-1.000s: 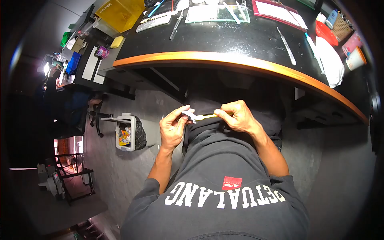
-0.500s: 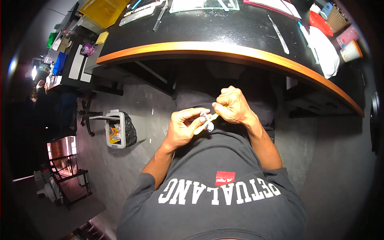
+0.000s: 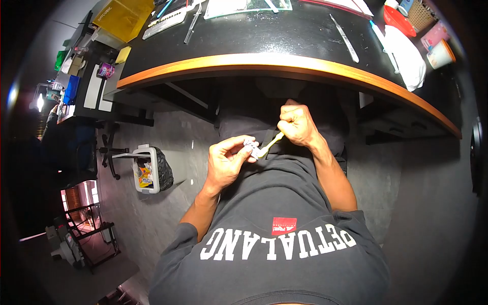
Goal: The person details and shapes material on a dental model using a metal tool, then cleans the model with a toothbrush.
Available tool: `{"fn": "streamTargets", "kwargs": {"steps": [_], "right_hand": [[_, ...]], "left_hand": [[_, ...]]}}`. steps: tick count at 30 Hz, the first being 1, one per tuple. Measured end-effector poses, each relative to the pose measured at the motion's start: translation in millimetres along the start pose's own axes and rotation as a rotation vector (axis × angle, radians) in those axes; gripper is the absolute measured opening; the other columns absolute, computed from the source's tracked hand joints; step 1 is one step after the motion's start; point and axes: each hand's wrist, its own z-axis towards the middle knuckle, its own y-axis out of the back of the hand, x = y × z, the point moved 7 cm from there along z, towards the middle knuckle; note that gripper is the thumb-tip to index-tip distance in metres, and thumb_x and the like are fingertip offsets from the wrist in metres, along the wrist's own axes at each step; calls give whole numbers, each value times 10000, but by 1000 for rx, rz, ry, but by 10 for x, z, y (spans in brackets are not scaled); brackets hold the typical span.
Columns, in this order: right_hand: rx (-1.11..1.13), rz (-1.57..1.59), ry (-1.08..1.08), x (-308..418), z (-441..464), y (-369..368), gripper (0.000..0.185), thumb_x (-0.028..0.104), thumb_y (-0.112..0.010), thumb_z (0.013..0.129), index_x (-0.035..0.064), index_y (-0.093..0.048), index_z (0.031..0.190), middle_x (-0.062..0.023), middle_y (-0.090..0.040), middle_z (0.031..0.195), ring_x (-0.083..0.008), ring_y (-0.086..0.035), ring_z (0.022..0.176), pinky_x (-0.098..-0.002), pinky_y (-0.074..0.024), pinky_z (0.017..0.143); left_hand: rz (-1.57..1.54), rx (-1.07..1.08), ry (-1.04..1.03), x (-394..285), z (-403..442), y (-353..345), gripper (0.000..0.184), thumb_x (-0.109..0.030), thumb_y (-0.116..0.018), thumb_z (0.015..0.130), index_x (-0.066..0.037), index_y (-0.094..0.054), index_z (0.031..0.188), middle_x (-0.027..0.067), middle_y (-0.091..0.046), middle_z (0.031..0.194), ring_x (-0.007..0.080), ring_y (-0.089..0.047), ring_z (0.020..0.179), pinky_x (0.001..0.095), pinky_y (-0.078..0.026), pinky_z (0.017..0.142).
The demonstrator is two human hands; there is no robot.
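My left hand [image 3: 226, 160] pinches a small pale grey-white piece [image 3: 251, 147] between thumb and fingertips, above my lap. Its exact kind is too small to make out. In a closed fist, my right hand [image 3: 299, 126] grips the handle of a yellow toothbrush [image 3: 272, 143]. The brush slants down to the left, with its head at the pale piece, apparently touching it. The fist hides the rest of the handle.
A black desk with an orange edge [image 3: 244, 60] stands ahead. On it lie a scalpel-like tool [image 3: 345, 40], a white cloth [image 3: 406, 61] and a cup [image 3: 440, 55]. A lidded bin [image 3: 161, 170] stands on the floor at left. Another person's arm [image 3: 50, 122] shows far left.
My right hand has moved slightly up and right, so more of the toothbrush shows. My left hand has shifted a little left with the pale piece. The view has moved slightly.
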Motion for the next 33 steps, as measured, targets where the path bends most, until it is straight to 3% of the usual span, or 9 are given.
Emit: {"fn": "streamTargets", "kwargs": {"steps": [2,7,13,18,22,27,31,32,33], "right_hand": [[-13,8,56,61,4,-20,278,97,-645,753,-15,-472,567,-101,-413,558,-217,-378,482,-403,-309,484],[-61,-35,-114,-257,-26,49,313,113,-665,776,-7,-461,571,-102,-417,562,-201,-382,497,-398,-310,490],[-175,-35,182,126,30,-46,303,59,-663,740,2,-427,559,-96,-398,567,-235,-387,493,-409,-323,491],[-310,-83,7,-142,-10,180,315,58,-669,749,5,-421,562,-76,-367,556,-191,-354,472,-400,-282,464],[-305,-46,168,238,40,75,320,40,-674,734,9,-410,557,-94,-377,558,-246,-355,493,-411,-302,487],[-267,-65,-20,-223,-12,74,318,69,-669,747,4,-421,559,-114,-423,559,-281,-399,504,-429,-324,498],[-246,-23,44,130,-6,34,291,68,-670,744,7,-453,560,-112,-457,574,-280,-441,536,-437,-349,508],[-188,-76,159,201,8,-10,291,79,-671,750,13,-463,558,-108,-454,578,-288,-451,551,-440,-352,513],[-191,-66,98,112,-16,-41,295,90,-671,756,12,-467,557,-114,-442,577,-293,-440,544,-445,-350,514]], "left_hand": [[-35,22,26,49,-10,-12,248,32,-690,1008,92,-701,1248,191,-778,1071,202,-770,918,302,-660,799],[-76,53,58,-8,-15,0,245,-6,-687,1022,87,-702,1249,189,-780,1061,199,-772,911,301,-660,783],[-83,52,179,65,-14,-14,283,-74,-719,1011,79,-714,1249,205,-780,1079,201,-771,886,294,-651,728],[-138,30,197,120,4,-4,311,-98,-724,1012,72,-714,1273,182,-784,1068,186,-767,868,277,-645,726],[-102,81,193,104,-26,-64,310,-87,-695,1036,70,-701,1304,165,-777,1072,180,-761,887,282,-645,760],[-101,81,220,182,-27,-55,345,-82,-652,1062,60,-662,1376,166,-771,1104,164,-747,909,285,-642,801],[-169,57,211,154,-6,-75,378,-122,-714,1030,73,-667,1351,173,-768,1089,166,-741,880,282,-628,775],[-171,49,207,171,-20,-74,377,-119,-715,1028,73,-668,1349,173,-767,1086,165,-740,877,281,-627,774],[-172,42,203,161,-22,-81,376,-117,-716,1026,74,-668,1347,173,-767,1082,165,-738,874,281,-626,772]]}}
